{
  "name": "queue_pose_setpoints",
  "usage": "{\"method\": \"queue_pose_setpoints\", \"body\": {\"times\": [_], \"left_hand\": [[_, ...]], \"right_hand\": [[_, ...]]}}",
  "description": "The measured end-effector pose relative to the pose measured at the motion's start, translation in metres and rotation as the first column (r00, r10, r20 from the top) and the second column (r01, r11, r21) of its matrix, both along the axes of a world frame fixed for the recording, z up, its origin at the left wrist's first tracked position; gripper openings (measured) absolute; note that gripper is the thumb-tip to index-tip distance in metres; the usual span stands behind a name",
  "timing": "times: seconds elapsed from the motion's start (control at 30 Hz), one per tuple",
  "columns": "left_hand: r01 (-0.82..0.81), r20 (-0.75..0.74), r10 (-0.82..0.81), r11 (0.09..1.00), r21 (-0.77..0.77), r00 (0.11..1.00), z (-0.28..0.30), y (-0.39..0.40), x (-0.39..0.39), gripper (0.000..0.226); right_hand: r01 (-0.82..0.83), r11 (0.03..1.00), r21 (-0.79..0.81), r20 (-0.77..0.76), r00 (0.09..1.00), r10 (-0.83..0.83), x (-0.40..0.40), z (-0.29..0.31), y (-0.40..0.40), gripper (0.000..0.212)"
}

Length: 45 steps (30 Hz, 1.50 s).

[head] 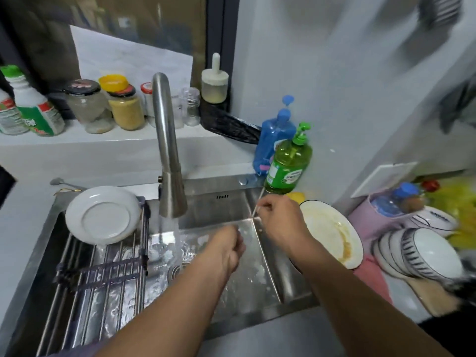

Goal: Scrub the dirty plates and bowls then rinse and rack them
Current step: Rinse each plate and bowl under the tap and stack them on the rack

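Dirty plate [332, 233], smeared brown, is leaning on sink [270, 256] edge; right hand [279, 219] is pinching chopsticks [258, 202], left hand [229, 247] is curling, grasp unclear.

two plates [103, 215], two soap bottles [288, 163]

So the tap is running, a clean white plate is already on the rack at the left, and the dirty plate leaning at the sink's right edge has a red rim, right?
Nearly. In the head view the tap runs and the white plate sits on the rack at the left, but the dirty plate at the sink's right edge has a dark rim, not a red one.
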<state>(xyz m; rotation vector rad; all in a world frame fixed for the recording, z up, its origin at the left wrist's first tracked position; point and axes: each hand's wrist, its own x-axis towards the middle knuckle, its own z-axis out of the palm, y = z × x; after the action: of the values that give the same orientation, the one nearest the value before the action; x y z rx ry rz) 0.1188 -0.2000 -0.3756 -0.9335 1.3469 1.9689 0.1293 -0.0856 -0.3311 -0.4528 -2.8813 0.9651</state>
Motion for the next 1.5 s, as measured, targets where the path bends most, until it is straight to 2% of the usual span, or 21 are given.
{"method": "queue_pose_setpoints", "body": {"times": [0.07,0.13,0.2,0.27,0.4,0.5,0.57,0.63,0.77,0.87,1.0,1.07,1.13,1.2,1.27,1.37,1.5], "left_hand": [[0.124,-0.089,-0.125,0.992,-0.014,0.988,0.005,0.031,-0.004,0.030],[0.264,-0.185,-0.281,0.958,-0.112,0.942,0.012,0.059,-0.005,0.024],[0.376,-0.287,-0.444,0.888,-0.263,0.848,0.013,0.083,-0.007,0.026],[0.447,-0.337,-0.617,0.767,-0.461,0.711,0.013,0.101,-0.010,0.036],[0.429,-0.191,-0.854,0.422,-0.799,0.484,0.015,0.116,-0.012,0.060],[0.341,-0.013,-0.936,0.142,-0.929,0.353,0.014,0.120,-0.014,0.051],[0.303,0.071,-0.946,0.031,-0.953,0.318,0.016,0.123,-0.014,0.037],[0.296,0.111,-0.947,-0.018,-0.955,0.301,0.019,0.127,-0.015,0.029],[0.300,0.058,-0.957,0.031,-0.953,0.283,0.024,0.135,-0.018,0.029],[0.299,-0.041,-0.952,0.137,-0.944,0.305,0.029,0.136,-0.020,0.031],[0.316,-0.277,-0.871,0.417,-0.852,0.405,0.028,0.116,-0.019,0.021],[0.318,-0.393,-0.744,0.613,-0.723,0.540,0.023,0.095,-0.015,0.010],[0.279,-0.458,-0.573,0.780,-0.560,0.680,0.016,0.071,-0.009,0.016],[0.243,-0.474,-0.431,0.881,-0.407,0.768,0.011,0.049,-0.001,0.021],[0.216,-0.471,-0.371,0.911,-0.351,0.800,0.003,0.027,0.005,0.021],[0.187,-0.464,-0.316,0.934,-0.304,0.827,-0.007,-0.003,0.011,0.031],[0.084,-0.418,-0.188,0.963,-0.254,0.889,-0.010,-0.043,0.015,0.027]], "right_hand": [[0.051,0.998,-0.023,-0.050,0.997,-0.052,0.001,0.011,0.025,0.015],[0.106,0.994,-0.038,-0.063,0.992,-0.109,0.002,0.019,0.048,0.015],[0.154,0.987,-0.043,-0.063,0.986,-0.156,0.002,0.024,0.068,0.016],[0.184,0.982,-0.046,-0.060,0.981,-0.187,0.002,0.025,0.085,0.017],[0.198,0.979,-0.056,-0.038,0.979,-0.200,0.001,0.019,0.112,0.018],[0.204,0.976,-0.073,-0.024,0.978,-0.206,0.000,0.014,0.124,0.019],[0.206,0.975,-0.079,-0.011,0.978,-0.207,-0.001,0.012,0.128,0.019],[0.206,0.974,-0.089,-0.003,0.978,-0.208,-0.002,0.012,0.131,0.019],[0.199,0.976,-0.089,-0.005,0.980,-0.200,-0.004,0.013,0.135,0.019],[0.193,0.977,-0.094,-0.024,0.980,-0.196,-0.006,0.018,0.134,0.019],[0.179,0.981,-0.074,-0.058,0.981,-0.183,-0.011,0.032,0.125,0.019],[0.152,0.986,-0.067,-0.083,0.984,-0.157,-0.015,0.039,0.116,0.020],[0.109,0.992,-0.067,-0.097,0.989,-0.115,-0.019,0.043,0.103,0.020],[0.072,0.995,-0.073,-0.097,0.992,-0.078,-0.023,0.043,0.088,0.020],[0.028,0.997,-0.070,-0.088,0.996,-0.034,-0.026,0.039,0.070,0.021],[-0.038,0.996,-0.081,-0.063,0.997,0.033,-0.029,0.031,0.043,0.021],[-0.152,0.987,-0.054,0.014,0.988,0.152,-0.034,0.011,0.004,0.021]]}}
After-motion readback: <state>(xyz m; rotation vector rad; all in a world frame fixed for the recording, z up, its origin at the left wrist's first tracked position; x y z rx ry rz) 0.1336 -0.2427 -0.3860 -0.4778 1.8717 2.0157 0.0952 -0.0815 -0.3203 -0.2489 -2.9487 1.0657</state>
